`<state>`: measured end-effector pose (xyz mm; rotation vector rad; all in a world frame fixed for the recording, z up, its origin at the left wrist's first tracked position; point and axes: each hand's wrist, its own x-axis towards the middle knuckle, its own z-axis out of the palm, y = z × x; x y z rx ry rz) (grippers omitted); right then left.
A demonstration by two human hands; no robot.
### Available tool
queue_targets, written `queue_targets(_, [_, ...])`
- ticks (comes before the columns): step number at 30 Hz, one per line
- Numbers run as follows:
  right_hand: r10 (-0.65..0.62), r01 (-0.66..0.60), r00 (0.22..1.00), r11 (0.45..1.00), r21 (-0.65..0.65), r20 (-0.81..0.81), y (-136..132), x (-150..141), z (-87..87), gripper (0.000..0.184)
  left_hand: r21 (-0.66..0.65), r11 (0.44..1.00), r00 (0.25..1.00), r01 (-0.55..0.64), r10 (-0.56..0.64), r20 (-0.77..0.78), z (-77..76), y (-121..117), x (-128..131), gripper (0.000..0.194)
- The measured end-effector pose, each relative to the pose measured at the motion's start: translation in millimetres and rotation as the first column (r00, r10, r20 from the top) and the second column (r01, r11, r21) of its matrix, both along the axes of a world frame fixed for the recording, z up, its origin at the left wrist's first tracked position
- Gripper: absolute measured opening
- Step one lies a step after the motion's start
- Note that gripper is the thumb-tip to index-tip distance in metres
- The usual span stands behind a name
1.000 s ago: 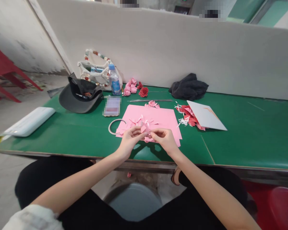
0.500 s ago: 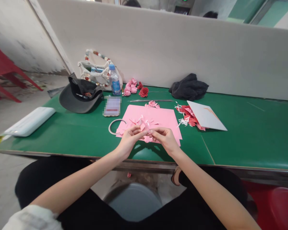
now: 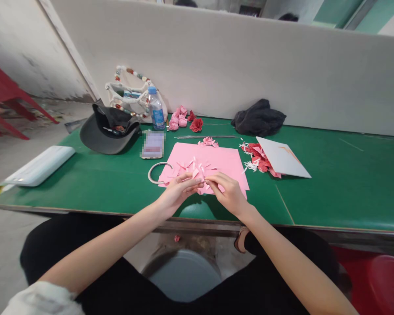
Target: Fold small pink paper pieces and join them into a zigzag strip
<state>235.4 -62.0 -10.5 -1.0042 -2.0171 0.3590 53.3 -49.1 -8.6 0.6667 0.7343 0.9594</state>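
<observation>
On the green workbench (image 3: 331, 197), hands (image 3: 179, 190) (image 3: 228, 192) pinching cut pink paper (image 3: 198, 173), metal ring (image 3: 155, 173) just beside

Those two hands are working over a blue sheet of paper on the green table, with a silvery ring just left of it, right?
Not quite: the sheet is pink, not blue, as the head view shows. The rest holds: the left hand and right hand are over it on the green table, silvery ring just left.

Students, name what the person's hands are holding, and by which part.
A small piece of cut pink paper, pinched near its lower end between the fingertips of the left hand and right hand; the fingers hide the exact hold.
</observation>
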Motion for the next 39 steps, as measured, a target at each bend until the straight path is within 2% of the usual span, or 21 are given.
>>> queue_targets(4, [0.000, 0.000, 1.000, 1.000, -0.026, 0.000, -1, 0, 1.0, 0.017, 0.017, 1.000, 1.000, 0.013, -0.012, -0.015, -4.1, 3, -2, 0.026])
queue_targets(13, [-0.039, 0.014, 0.989, 0.984, -0.178, -0.141, -1, -3, 5.7, 0.013, 0.042, 0.998, 0.996, 0.040, -0.036, -0.075, -5.7, 6, -2, 0.019])
queue_targets(17, [-0.044, 0.007, 0.985, 0.977, -0.213, -0.168, -2, -4, 6.5, 0.014, 0.059, 0.997, 0.997, 0.059, -0.056, -0.055, -7.8, 6, -3, 0.016])
queue_targets(27, [-0.065, 0.048, 0.991, 0.989, -0.139, -0.121, -1, -4, 5.6, 0.014, 0.050, 0.997, 0.997, 0.059, -0.056, -0.058, -8.3, 7, -3, 0.018])
queue_targets(31, [-0.079, 0.068, 0.993, 0.991, -0.119, -0.092, -1, -5, 3.6, 0.013, 0.096, 0.993, 0.994, 0.073, -0.065, -0.086, -8.3, 5, -2, 0.016])
queue_targets(35, [-0.097, 0.098, 0.995, 0.994, -0.042, 0.019, 0, -5, -2.7, 0.012, 0.169, 0.984, 0.987, 0.054, -0.027, -0.156, -7.7, 2, 1, 0.018])
queue_targets(39, [-0.162, 0.143, 0.969, 0.984, 0.111, 0.188, -1, -7, -11.1, 0.014, 0.180, 0.984, 0.986, 0.000, 0.029, -0.162, -11.0, 1, 5, 0.019])
